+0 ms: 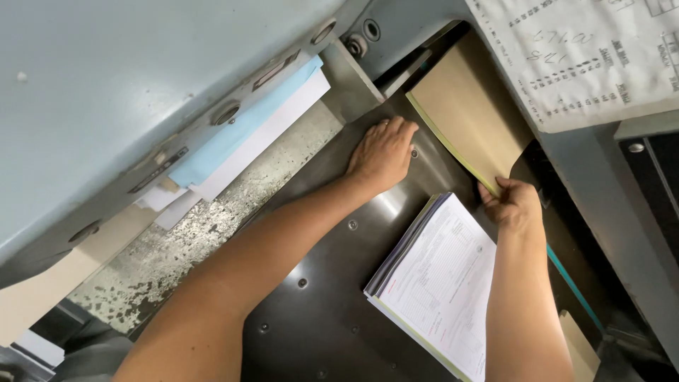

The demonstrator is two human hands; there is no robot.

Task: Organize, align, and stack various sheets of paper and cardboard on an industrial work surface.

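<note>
At nine to eleven o'clock the grey-blue machine housing [106, 92] fills the upper left. Under its edge lie pale blue and white sheets [247, 134], resting on a worn, speckled strip of the tabletop [212, 226].

Near the centre, at about twelve o'clock, the left hand [382, 152] lies flat, palm down, fingers spread narrowly on the dark metal tabletop [325, 297]; it holds nothing, with its fingertips just beside the near corner of the brown paper stack.

At one o'clock the brown paper stack [467, 106] is tilted, its yellowish lower edge lifted off the surface. The right hand [516, 201], at three o'clock, pinches the stack's lower corner between thumb and fingers.

Below, at five o'clock, a pile of printed forms [442, 283] lies flat on the tabletop, between the two forearms. A printed sheet [587, 56] is at the upper right.
</note>
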